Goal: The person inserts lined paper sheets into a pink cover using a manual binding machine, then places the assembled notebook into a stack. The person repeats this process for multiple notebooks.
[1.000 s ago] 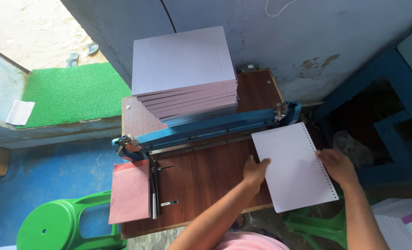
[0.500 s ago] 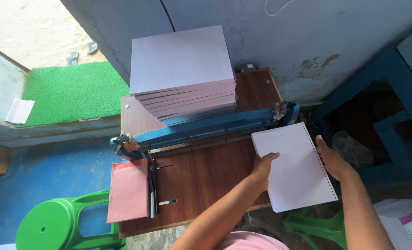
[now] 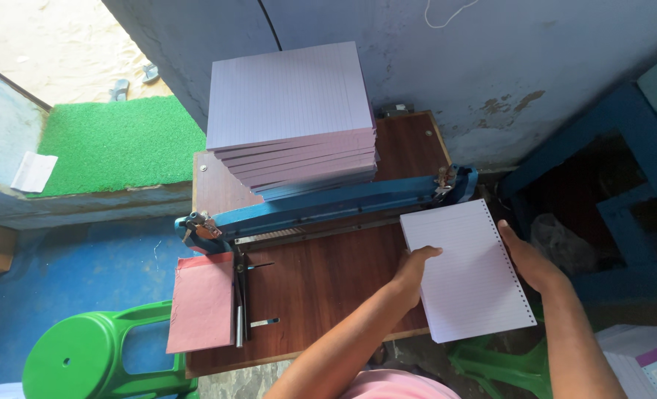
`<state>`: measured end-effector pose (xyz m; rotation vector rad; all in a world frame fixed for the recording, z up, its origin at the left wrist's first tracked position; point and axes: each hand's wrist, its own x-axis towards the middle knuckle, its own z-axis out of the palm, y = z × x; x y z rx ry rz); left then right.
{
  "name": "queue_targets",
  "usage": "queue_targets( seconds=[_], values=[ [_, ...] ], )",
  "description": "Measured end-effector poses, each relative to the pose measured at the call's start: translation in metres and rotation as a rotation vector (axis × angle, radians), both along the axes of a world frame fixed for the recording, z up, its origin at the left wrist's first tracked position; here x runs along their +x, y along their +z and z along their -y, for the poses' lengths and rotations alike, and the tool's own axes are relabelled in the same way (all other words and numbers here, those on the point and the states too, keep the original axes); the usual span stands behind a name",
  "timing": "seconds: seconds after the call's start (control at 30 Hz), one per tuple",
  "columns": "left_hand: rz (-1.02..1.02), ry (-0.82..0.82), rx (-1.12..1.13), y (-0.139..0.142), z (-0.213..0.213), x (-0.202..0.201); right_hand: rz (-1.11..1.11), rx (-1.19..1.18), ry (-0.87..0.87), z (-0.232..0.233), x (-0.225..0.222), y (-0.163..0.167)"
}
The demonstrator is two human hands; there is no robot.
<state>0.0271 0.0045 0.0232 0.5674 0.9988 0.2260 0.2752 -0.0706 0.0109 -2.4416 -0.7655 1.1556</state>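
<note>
A thin stack of white lined paper, punched with holes along its right edge, lies at the right end of the brown wooden table. My left hand grips its left edge and my right hand holds its right edge. Just beyond the paper runs a long blue punching machine across the table. Behind it sits a tall pile of lined paper stacks.
A pink sheet stack hangs over the table's left front, beside a metal lever. A green plastic stool stands at lower left, another green stool under the table's right. Blue furniture and more paper lie right.
Both hands slid the white paper slightly left and closer to the blue machine; the left hand shifted along its left edge.
</note>
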Motion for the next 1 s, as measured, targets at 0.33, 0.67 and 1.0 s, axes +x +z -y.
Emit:
queue_targets(
  seconds=[0.33, 0.67, 1.0],
  values=[
    [-0.188, 0.244, 0.541, -0.005, -0.030, -0.067, 0.678, 0.783, 0.306, -0.057, -0.011, 0.077],
    [-0.156, 0.451, 1.213, 0.102, -0.090, -0.131, 0.633, 1.166, 0.798, -0.154, -0.135, 0.200],
    [-0.488, 0.554, 1.745, 0.164, -0.161, -0.205, 0.614, 1.062, 0.994, -0.222, -0.193, 0.219]
  ],
)
